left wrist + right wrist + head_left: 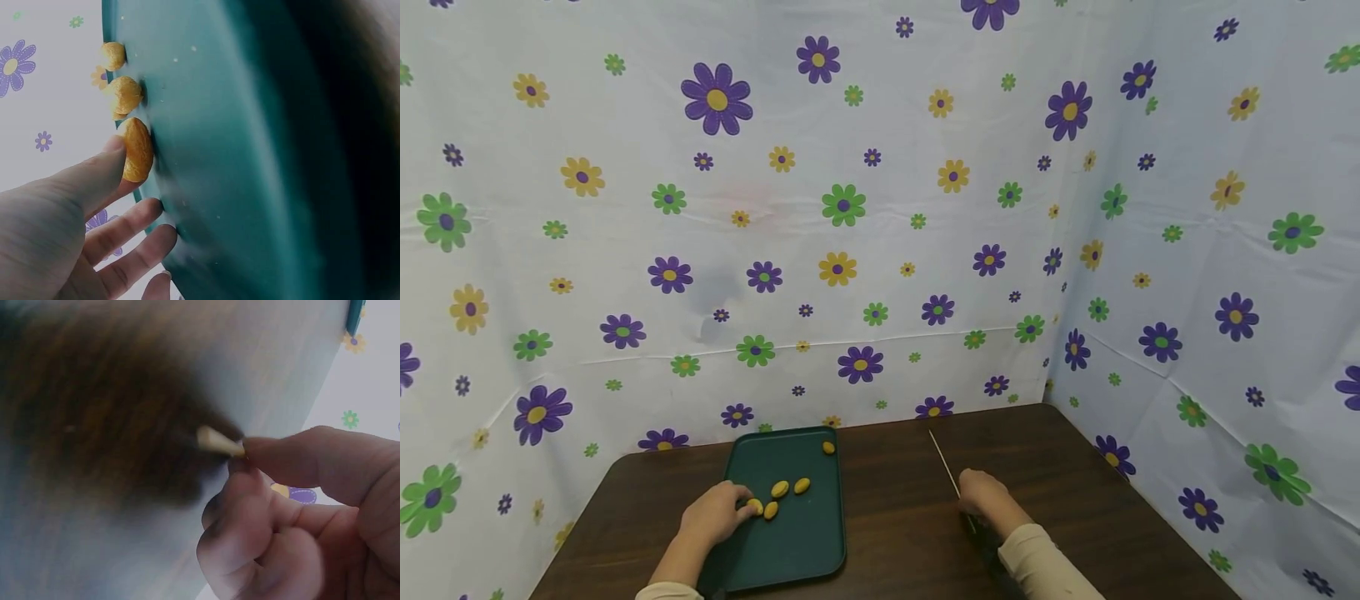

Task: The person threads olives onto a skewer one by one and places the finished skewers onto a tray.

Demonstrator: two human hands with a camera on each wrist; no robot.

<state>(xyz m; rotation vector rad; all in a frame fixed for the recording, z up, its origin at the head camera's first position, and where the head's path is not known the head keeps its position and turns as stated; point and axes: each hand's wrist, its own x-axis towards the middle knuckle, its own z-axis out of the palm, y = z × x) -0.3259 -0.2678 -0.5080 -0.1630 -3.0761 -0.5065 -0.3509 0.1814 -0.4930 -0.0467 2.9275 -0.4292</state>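
A: What is found nearest the head camera?

B: A pale sleeve (1048,571), cut off by the bottom of the view.

A: And the largest things beyond?

B: The background is filled by a white flowered cloth (880,250). Below it a dark wooden table (895,492) is seen, its far corners rounded.

A: How is the green tray (805,542) placed?

B: Left of the middle, its far rim seen in line with the table's back edge. A broad stretch of wood is shown between its right rim and the right hand (988,497), and more wood from that hand to the table's right edge.

A: How are the hands occupied?

B: Over the tray's left side, a yellow piece (137,150) is pinched between thumb and finger by the left hand (718,510); whether it is lifted cannot be told. By the right, a thin stick (943,458) is pinched, the other fingers curled; its far end is seen just short of the back edge.

A: The smallest things?

B: Four loose yellow pieces (780,489) on the tray: three grouped near the left hand, one apart by the far right corner.
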